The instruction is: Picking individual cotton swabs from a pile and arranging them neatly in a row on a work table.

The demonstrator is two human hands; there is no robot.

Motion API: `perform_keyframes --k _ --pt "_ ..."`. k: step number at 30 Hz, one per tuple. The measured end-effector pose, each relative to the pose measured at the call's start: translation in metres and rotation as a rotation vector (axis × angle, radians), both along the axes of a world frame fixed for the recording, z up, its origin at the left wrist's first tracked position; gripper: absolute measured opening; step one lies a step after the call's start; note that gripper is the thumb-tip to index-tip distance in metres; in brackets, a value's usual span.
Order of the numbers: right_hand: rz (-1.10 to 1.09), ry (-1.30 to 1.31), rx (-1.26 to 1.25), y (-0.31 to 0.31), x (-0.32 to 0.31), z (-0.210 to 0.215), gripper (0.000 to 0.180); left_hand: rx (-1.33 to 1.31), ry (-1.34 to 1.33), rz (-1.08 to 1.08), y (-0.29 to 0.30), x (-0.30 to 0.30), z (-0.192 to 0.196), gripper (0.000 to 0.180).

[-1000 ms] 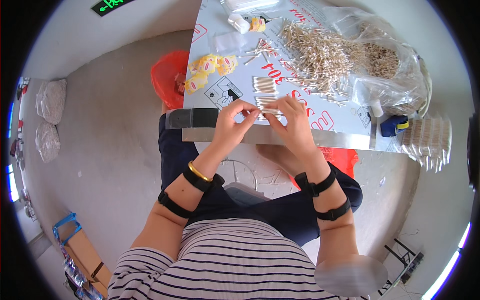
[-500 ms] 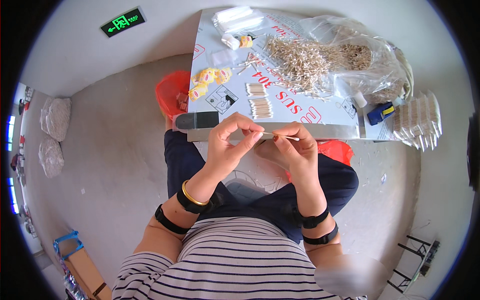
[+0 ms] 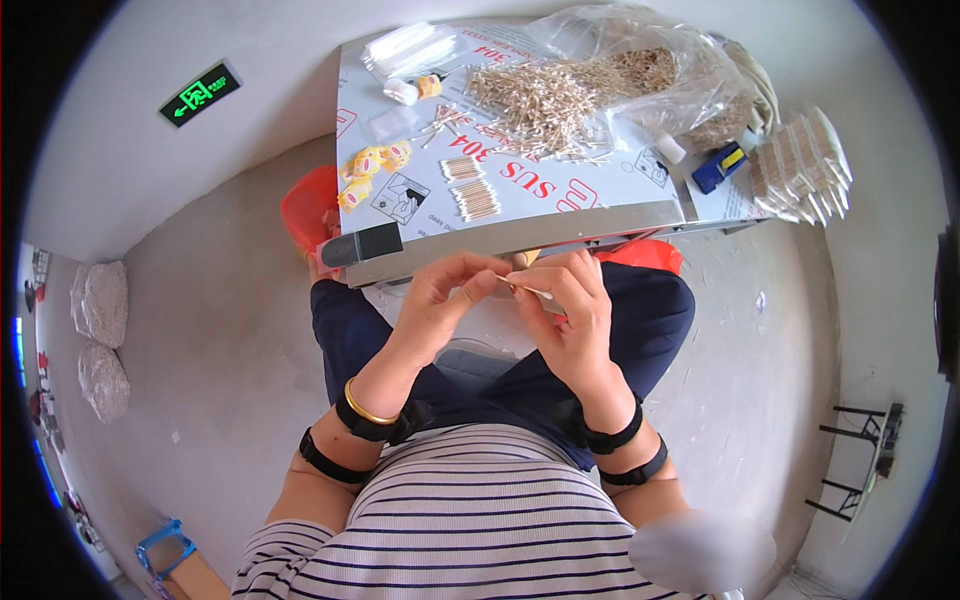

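Observation:
In front of the table edge, both my hands come together on one thin cotton swab (image 3: 541, 292) with a wooden stick. My left hand (image 3: 440, 305) pinches one end between thumb and forefinger. My right hand (image 3: 572, 312) is closed on the stick near its white tip; its other fingers are curled. Beyond them on the table (image 3: 625, 212) lie two neat rows of cotton swabs, a shorter row (image 3: 461, 168) and a longer one (image 3: 476, 200). A large loose heap of swabs (image 3: 540, 105) spreads behind them, spilling from a clear plastic bag (image 3: 690, 85).
Yellow printed packets (image 3: 372, 165) lie at the table's left, with clear plastic sleeves (image 3: 408, 50) farther back. At right are a blue-and-yellow object (image 3: 718, 168), a white cylinder (image 3: 670, 149) and bundled swab packs (image 3: 803, 168). A red bag (image 3: 308, 210) hangs beside the table's left corner.
My view has shifted, so the table appears tilted and farther left. My hands have drawn closer together along the swab, and the right fingers are more curled over it.

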State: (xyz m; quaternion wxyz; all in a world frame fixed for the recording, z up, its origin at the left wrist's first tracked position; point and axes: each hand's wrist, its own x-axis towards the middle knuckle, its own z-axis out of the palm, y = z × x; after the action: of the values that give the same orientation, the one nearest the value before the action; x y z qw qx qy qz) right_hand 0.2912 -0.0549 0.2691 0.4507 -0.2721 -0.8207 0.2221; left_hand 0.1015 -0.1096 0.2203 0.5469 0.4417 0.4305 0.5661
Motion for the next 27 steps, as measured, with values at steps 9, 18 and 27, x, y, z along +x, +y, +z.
perform_keyframes --k 9,18,27 --pt "-0.794 -0.077 -0.019 0.059 0.157 -0.017 0.01 -0.123 0.078 0.052 0.004 -0.013 -0.018 0.041" --pt "-0.941 -0.225 -0.18 0.1 0.206 -0.069 0.025 -0.147 0.076 0.057 0.016 -0.023 -0.054 0.034" --pt "-0.233 -0.238 -0.211 0.148 0.01 -0.101 0.017 -0.242 0.354 0.18 0.069 -0.059 -0.08 0.031"
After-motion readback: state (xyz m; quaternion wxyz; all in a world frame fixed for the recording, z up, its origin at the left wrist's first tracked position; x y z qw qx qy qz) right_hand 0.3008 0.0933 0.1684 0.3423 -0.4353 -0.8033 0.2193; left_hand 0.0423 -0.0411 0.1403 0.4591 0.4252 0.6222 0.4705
